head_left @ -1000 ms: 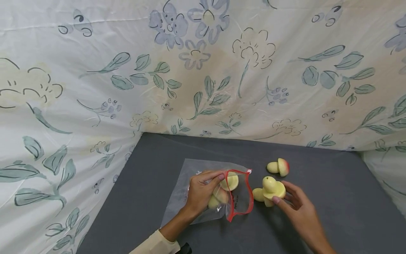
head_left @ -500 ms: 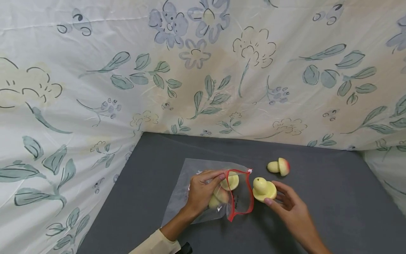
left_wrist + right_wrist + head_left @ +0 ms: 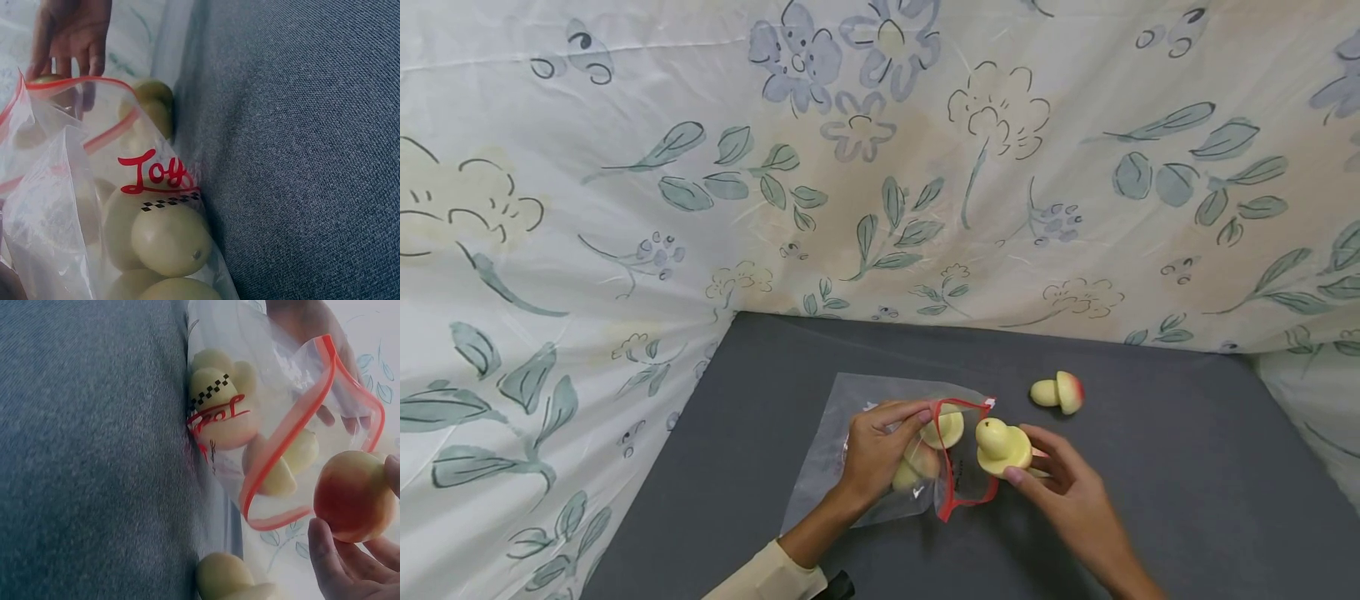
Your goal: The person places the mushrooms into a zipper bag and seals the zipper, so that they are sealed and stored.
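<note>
My left hand (image 3: 876, 454) pinches the upper edge of a clear zip bag (image 3: 820, 450), whose red-rimmed mouth (image 3: 281, 450) gapes to the right. Inside lie several pale yellow toy mushrooms (image 3: 169, 240), seen through the plastic with its red lettering. Between right thumb and fingers I hold another toy mushroom (image 3: 1003, 450) right at the bag's mouth, stem toward the head camera. Its rounded red-blushed cap (image 3: 353, 497) shows in the right wrist view. My right hand (image 3: 1071, 492) partly hides what lies behind it.
One loose toy mushroom (image 3: 1060, 392) with a red-tinged cap lies farther back on the dark grey table (image 3: 1187, 467). Another mushroom (image 3: 225, 575) shows low in the right wrist view. White floral cloth (image 3: 880, 208) hangs behind and at the sides.
My right hand has carried its mushroom leftward to the bag's mouth, over another mushroom that showed beneath it at first. The left hand and bag stay almost still.
</note>
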### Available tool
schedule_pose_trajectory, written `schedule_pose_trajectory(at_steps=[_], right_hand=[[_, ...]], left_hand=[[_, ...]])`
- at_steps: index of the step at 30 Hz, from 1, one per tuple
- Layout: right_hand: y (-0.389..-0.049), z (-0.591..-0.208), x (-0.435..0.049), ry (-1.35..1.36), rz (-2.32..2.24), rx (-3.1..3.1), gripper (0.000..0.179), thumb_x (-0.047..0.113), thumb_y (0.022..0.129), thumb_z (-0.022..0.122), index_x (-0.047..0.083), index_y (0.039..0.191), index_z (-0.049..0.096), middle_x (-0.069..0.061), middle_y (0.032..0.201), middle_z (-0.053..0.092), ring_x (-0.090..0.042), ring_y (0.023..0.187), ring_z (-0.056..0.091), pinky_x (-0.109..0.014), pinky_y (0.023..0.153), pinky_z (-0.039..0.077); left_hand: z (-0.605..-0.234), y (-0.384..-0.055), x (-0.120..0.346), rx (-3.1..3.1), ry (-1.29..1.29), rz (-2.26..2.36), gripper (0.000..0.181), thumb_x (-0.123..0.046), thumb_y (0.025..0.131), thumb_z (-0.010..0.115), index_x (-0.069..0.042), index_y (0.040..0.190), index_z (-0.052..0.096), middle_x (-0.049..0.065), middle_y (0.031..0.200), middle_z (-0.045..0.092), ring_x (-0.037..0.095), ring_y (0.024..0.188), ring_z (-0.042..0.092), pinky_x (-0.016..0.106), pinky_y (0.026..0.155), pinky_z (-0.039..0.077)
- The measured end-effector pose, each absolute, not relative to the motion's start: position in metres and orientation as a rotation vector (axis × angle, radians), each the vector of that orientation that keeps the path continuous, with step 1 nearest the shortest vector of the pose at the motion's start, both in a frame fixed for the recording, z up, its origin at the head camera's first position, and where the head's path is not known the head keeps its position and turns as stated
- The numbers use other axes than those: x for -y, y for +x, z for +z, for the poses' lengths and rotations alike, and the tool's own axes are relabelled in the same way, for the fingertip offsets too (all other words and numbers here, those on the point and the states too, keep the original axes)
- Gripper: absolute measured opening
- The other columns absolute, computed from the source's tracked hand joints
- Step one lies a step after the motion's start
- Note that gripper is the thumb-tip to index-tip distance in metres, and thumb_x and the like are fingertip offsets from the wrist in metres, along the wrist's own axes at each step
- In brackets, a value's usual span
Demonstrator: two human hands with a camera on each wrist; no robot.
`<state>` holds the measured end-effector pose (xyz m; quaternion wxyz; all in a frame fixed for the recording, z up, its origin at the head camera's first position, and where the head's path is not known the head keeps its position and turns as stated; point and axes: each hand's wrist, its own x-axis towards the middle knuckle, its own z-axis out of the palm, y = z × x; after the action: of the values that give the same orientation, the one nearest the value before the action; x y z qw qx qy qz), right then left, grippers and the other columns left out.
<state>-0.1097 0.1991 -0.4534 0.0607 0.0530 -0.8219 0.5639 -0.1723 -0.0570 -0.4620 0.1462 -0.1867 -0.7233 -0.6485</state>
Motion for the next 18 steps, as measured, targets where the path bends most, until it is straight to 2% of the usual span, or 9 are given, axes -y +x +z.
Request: schedule_pose_trajectory(at_steps=[13, 18], right_hand=[[-0.113, -0.453, -0.188, 0.228, 1.821, 2.454, 0.055, 0.01, 0.095, 0.081, 0.012, 0.146, 0.06, -0.002, 0.134, 0.063, -0.008, 0.108, 0.069, -0.026, 0.083, 0.061], [-0.114, -0.455, -0.185, 0.282, 1.861, 2.43, 0.055, 0.007, 0.095, 0.08, 0.011, 0.147, 0.06, -0.005, 0.132, 0.059, -0.011, 0.109, 0.071, -0.027, 0.084, 0.062]], left_hand=[[-0.462, -0.172, 0.057, 2.096, -0.557, -1.842, 0.02, -0.018, 0.098, 0.078, -0.01, 0.115, 0.083, 0.002, 0.112, 0.081, 0.018, 0.11, 0.074, 0.035, 0.095, 0.061], [-0.463, -0.173, 0.057, 2.095, -0.558, -1.846, 0.02, -0.018, 0.098, 0.078, -0.01, 0.115, 0.083, 0.002, 0.112, 0.081, 0.019, 0.109, 0.074, 0.035, 0.094, 0.061]])
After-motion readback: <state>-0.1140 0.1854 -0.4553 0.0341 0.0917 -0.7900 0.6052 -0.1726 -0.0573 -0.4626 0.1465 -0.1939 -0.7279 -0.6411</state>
